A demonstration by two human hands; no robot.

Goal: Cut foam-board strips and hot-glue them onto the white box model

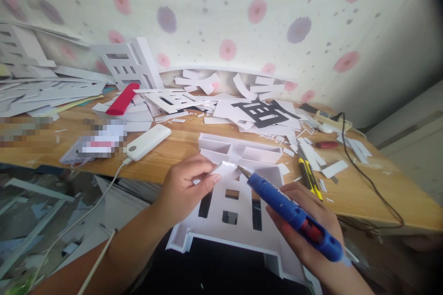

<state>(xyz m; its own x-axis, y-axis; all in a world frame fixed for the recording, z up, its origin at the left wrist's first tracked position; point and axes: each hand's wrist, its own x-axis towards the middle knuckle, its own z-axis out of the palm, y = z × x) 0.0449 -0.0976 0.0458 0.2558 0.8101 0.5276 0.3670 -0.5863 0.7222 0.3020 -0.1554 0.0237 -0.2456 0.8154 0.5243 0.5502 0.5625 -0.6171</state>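
My left hand [188,189] pinches a small white foam-board strip [221,166] between thumb and fingers. Wrapped in my right hand [308,221] is a blue pen-shaped glue gun [284,207], its metal tip at the right end of the strip. A glossy line, like glue, runs along the strip's edge. Below both hands, a white foam-board letter form [238,221] with raised walls and rectangular cutouts rests partly over my dark lap and leans against the table edge. My left hand covers part of its left side.
On the wooden table [187,147] are a white power bank [148,140] with a cable, a red holder [122,99], yellow-black cutters [309,177] and a black character cutout [261,113]. White scraps lie along the back. A dark cord [367,175] curves at right.
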